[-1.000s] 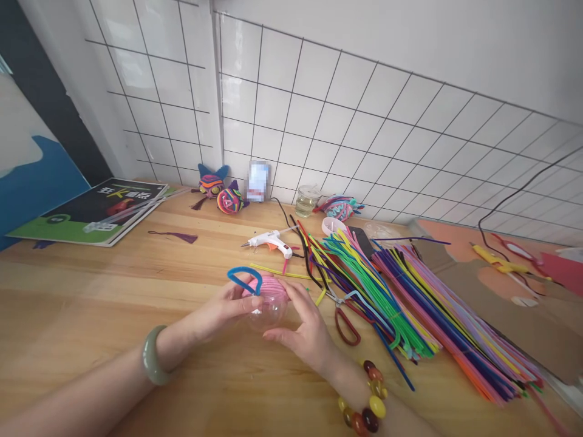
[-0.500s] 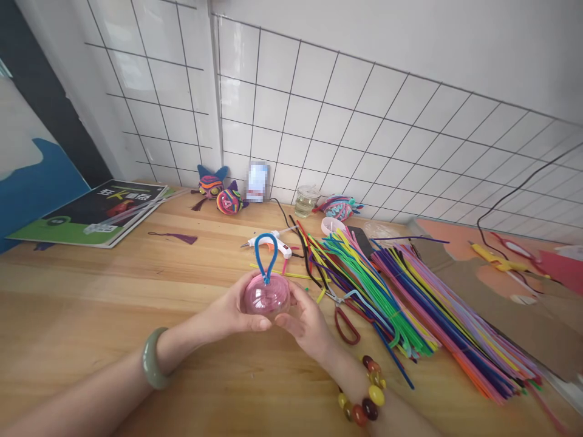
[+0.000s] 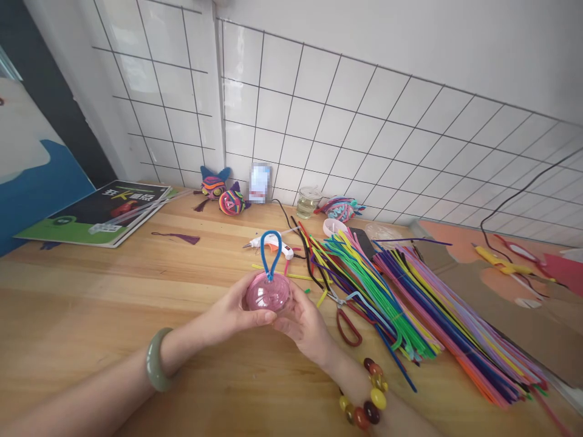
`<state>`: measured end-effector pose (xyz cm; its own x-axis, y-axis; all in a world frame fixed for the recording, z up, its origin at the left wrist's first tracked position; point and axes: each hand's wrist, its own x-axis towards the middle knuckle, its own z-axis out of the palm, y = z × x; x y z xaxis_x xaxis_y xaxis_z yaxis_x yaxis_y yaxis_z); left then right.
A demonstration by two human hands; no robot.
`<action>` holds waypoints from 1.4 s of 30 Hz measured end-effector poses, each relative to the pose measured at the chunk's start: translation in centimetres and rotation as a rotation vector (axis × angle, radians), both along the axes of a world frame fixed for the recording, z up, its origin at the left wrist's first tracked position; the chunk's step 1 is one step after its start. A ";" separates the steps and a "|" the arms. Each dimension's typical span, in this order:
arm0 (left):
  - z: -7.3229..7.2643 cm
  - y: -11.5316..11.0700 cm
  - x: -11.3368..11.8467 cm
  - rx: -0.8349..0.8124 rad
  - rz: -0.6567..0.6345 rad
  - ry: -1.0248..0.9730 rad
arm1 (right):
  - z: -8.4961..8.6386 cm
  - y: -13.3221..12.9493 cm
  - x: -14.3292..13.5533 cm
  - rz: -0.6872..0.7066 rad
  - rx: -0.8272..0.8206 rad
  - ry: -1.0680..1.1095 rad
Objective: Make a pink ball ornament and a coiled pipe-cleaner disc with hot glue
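Between my two hands is a clear plastic ball (image 3: 268, 294) with pink coils showing through it. My left hand (image 3: 246, 306) grips its left side, the thumb across the lower front. On the right side, my right hand (image 3: 303, 315) is closed around it, its thumb near the left thumb. A blue pipe cleaner loop (image 3: 271, 252) stands upright from the top of the ball. Just behind it on the table lies a white hot glue gun (image 3: 279, 245). Scissors (image 3: 348, 325) with dark red handles rest to the right of my right hand.
Bundles of colourful pipe cleaners (image 3: 449, 321) spread across the right. A yellow glue gun (image 3: 503, 264) lies on cardboard (image 3: 464, 285). Along the wall stand striped fish-like crafts (image 3: 232, 200), a phone (image 3: 260, 183) and a glass cup (image 3: 308, 203). A book (image 3: 100, 212) and purple tassel (image 3: 177, 237) are left.
The view has shifted slightly, so everything sits a little further right. Both hands keep hold of the ball, and my right thumb has slid slightly under the left one.
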<state>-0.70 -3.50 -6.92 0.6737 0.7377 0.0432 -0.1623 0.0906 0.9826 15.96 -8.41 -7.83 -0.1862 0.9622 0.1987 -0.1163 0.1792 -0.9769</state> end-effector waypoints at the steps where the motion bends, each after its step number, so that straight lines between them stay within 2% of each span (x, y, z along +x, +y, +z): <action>1: 0.1 0.0 0.0 0.000 -0.002 0.007 | 0.0 0.0 0.0 -0.007 0.001 -0.001; 6: 0.1 -0.1 0.1 0.040 -0.014 -0.014 | -0.1 0.0 -0.2 -0.013 -0.022 0.028; 9: 0.5 0.1 0.1 0.075 0.037 -0.027 | -0.1 0.2 -0.2 -0.011 -0.009 0.070; 11: 0.8 0.7 -0.2 0.087 0.174 0.012 | 0.0 0.3 -0.1 -0.046 0.012 0.080; 15: 0.7 3.5 -1.7 0.122 0.640 0.007 | 0.2 0.6 0.3 -0.154 0.037 0.050; 19: 0.3 5.7 -3.3 0.188 0.886 -0.012 | 0.2 0.7 0.4 -0.212 0.051 0.002; 21: 0.7 5.2 -3.1 0.280 0.868 0.076 | 0.0 0.7 0.3 -0.230 0.034 -0.035; 25: 1.7 1.8 -1.0 0.521 0.523 0.308 | -0.5 0.3 -0.2 -0.273 0.021 -0.163; 27: 1.9 0.4 0.0 0.707 0.423 0.458 | -0.9 0.0 -0.4 -0.289 0.052 -0.261; 30: 1.7 -0.2 0.5 0.848 0.420 0.594 | -1.3 -0.4 -0.5 -0.297 0.095 -0.367; 33: 1.2 0.3 0.3 0.920 0.383 0.590 | -1.6 -0.5 -0.5 -0.281 0.104 -0.401; 38: 0.4 1.5 -0.5 1.040 0.365 0.595 | -1.4 -0.4 -0.4 -0.263 0.072 -0.309; 40: 0.3 2.2 -1.1 1.060 0.430 0.611 | -0.9 -0.4 -0.5 -0.210 0.070 -0.225; 42: 0.3 3.2 -2.0 1.036 0.573 0.632 | -0.4 -0.4 -0.6 -0.149 0.067 -0.155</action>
